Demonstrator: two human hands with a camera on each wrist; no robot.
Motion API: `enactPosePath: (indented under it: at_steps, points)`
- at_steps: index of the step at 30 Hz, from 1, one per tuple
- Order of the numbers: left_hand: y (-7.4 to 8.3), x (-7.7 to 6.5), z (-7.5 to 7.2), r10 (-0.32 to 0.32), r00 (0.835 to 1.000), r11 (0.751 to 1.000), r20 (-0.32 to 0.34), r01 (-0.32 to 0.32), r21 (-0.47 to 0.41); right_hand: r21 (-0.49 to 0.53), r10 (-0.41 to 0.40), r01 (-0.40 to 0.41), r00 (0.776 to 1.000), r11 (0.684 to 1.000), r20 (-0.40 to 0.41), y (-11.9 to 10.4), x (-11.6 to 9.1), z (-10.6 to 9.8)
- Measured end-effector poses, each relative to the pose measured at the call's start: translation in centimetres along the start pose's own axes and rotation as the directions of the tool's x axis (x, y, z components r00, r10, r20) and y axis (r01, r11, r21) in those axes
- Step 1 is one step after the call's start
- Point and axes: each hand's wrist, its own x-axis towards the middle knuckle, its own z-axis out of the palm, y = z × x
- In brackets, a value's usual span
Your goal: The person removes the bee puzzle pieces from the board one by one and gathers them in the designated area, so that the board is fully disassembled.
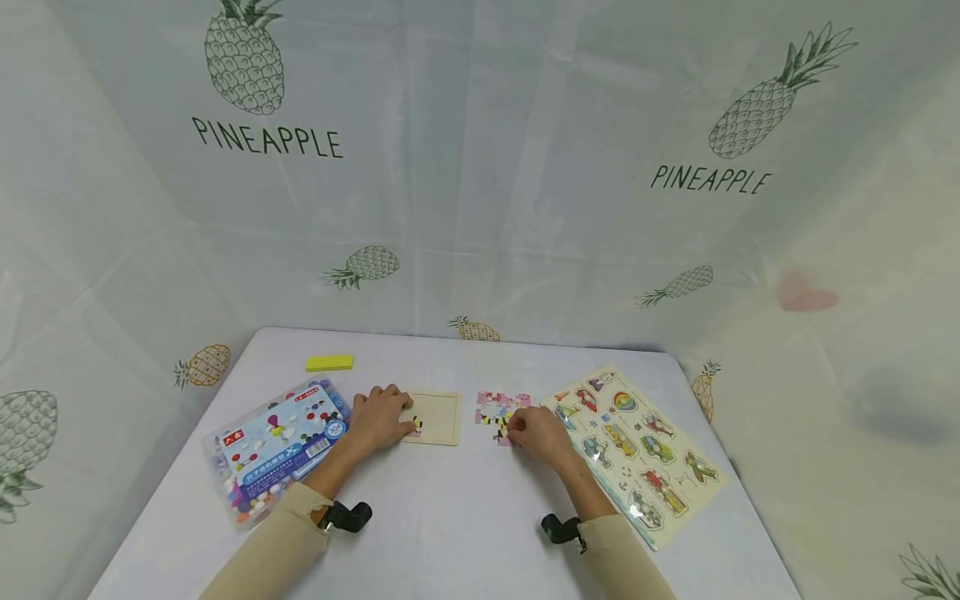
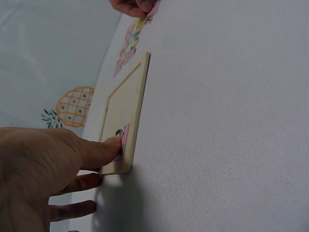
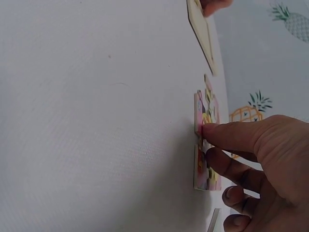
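A shallow wooden puzzle tray (image 1: pixel 438 419) lies on the table, with a pink-and-black puzzle piece (image 2: pixel 125 137) in its near left corner. My left hand (image 1: pixel 381 418) rests over the tray's left side. Its thumb presses on that piece while the other fingers stretch past the tray's edge. To the right of the tray is a cluster of colourful puzzle pieces (image 1: pixel 495 408), pink and yellow. My right hand (image 1: pixel 542 433) is at the cluster's right side, thumb and index fingertip pinching at a puzzle piece (image 3: pixel 203 137), mostly covered by the fingertips.
At the left lies a clear box (image 1: pixel 285 446) of coloured beads with a blue label. A yellow block (image 1: pixel 330 363) sits behind it. On the right a cream picture board (image 1: pixel 633 454) with vehicle pictures lies slanted, close beside the right forearm. A pineapple-print cloth (image 1: pixel 480 167) hangs behind the table.
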Motion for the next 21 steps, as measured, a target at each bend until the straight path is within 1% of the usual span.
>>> enactPosePath:
  at_steps: [6,14,21]
  points:
    - [-0.08,0.08,0.06,-0.004,1.0,1.0,0.009,0.004,0.009,-0.009,0.0,0.0,1.0,1.0,0.0,-0.06,0.06,0.02]
    - [-0.03,0.13,0.03,-0.005,1.0,1.0,0.008,0.005,0.005,0.01,0.022,-0.022,1.0,1.0,0.013,-0.19,0.13,0.1]
    - [-0.05,0.03,0.16,-0.008,1.0,1.0,0.008,0.008,0.002,0.039,-0.015,0.014,1.0,0.999,0.014,-0.32,0.08,0.3]
